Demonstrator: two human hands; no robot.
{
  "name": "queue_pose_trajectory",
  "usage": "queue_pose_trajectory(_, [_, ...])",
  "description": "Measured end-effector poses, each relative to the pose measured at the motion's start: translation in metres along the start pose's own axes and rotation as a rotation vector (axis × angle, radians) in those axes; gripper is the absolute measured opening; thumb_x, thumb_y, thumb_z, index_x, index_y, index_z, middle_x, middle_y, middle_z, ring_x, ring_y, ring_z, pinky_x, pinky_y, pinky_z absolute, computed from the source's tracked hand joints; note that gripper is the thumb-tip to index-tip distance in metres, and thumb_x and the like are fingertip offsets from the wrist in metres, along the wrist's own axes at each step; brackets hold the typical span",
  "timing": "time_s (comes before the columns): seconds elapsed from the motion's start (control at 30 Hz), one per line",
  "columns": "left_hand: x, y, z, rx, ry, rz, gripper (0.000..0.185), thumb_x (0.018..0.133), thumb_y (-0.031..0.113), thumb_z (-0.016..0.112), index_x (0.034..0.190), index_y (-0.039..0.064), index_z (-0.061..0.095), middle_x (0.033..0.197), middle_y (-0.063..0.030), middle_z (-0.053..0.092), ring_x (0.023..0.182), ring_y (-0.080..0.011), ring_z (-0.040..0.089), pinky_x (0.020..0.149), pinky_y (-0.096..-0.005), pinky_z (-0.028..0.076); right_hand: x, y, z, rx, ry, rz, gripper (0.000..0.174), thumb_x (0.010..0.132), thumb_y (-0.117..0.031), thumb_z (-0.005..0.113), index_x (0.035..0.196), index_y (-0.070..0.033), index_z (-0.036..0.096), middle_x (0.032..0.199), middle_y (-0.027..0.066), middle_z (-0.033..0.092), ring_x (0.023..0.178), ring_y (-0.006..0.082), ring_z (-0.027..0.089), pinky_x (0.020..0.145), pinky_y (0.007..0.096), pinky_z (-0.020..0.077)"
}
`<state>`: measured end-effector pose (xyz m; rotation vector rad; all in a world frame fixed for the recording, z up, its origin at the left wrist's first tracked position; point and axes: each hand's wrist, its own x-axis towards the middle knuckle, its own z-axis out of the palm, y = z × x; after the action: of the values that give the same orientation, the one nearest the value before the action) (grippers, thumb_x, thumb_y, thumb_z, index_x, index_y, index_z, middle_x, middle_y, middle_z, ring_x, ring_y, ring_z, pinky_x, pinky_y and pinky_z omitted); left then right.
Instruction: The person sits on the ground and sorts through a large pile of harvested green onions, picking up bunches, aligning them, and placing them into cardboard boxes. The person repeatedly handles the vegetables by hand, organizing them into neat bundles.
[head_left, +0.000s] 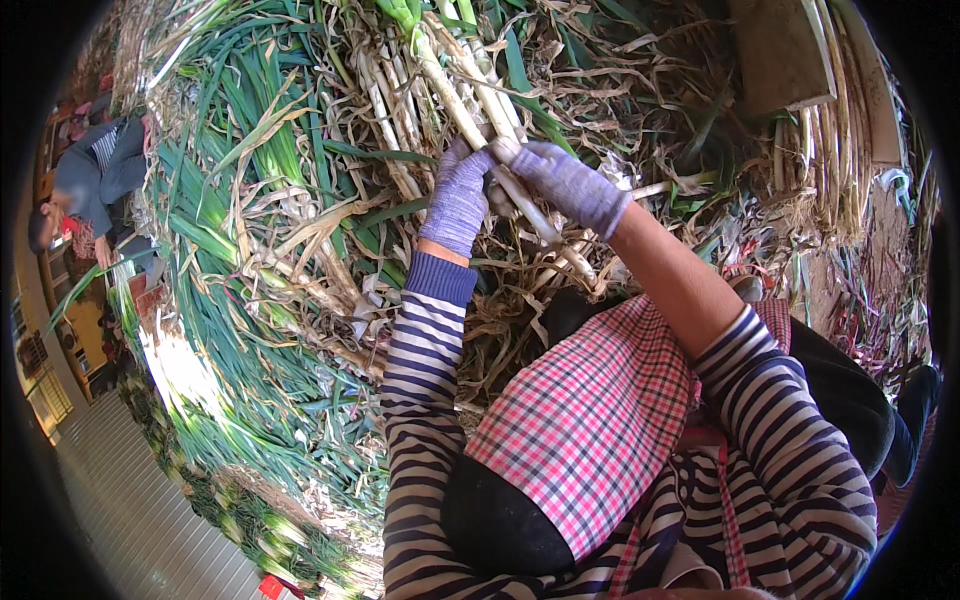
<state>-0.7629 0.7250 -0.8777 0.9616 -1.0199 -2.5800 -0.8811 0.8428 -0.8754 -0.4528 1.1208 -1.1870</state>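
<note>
In front of my lap, both hands wear purple-grey knit gloves and meet on several long-stemmed scallions (448, 82). My left hand (459, 187) grips the stalks from the left side. My right hand (562, 176) closes around them from the right, its fingers next to the left hand's. The pale stems slant from the green tops at the upper edge down to the root ends (581, 270) near my knee. Partly hidden behind my hands, more stalks (390, 112) lie among dry husks.
Loose scallions with green leaves (255, 360) heap up on the left. Dry peeled leaves (600, 82) cover the ground ahead. A wooden board (780, 56) stands at upper right beside a bundle of stalks (832, 157). Another person (97, 172) bends at the far left.
</note>
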Motion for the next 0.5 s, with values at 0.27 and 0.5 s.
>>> queue_pose_trajectory(0.27, [-0.001,0.037,-0.018,-0.372,0.348,0.286,0.028,0.084,0.002,0.054,0.111,-0.008,0.053,0.119,-0.0269,0.057,0.115,-0.0362,0.057,0.100,-0.0564,0.046,-0.044,0.000,-0.006,-0.503,0.125,-0.075,0.042,0.097,-0.039,0.052,0.110,-0.002,0.064,0.078,0.0074,0.064,0.069,0.0132,0.058,0.066,0.0296,0.0506])
queue_pose_trajectory(0.5, [0.012,0.035,-0.062,-0.453,0.001,0.145,0.037,0.084,0.001,0.053,0.120,-0.008,0.050,0.121,-0.0274,0.056,0.115,-0.0378,0.056,0.102,-0.0574,0.044,-0.103,0.050,0.005,0.167,-0.111,0.086,0.039,0.097,-0.037,0.052,0.104,-0.001,0.066,0.085,-0.0004,0.064,0.080,0.0075,0.056,0.076,0.0245,0.0467])
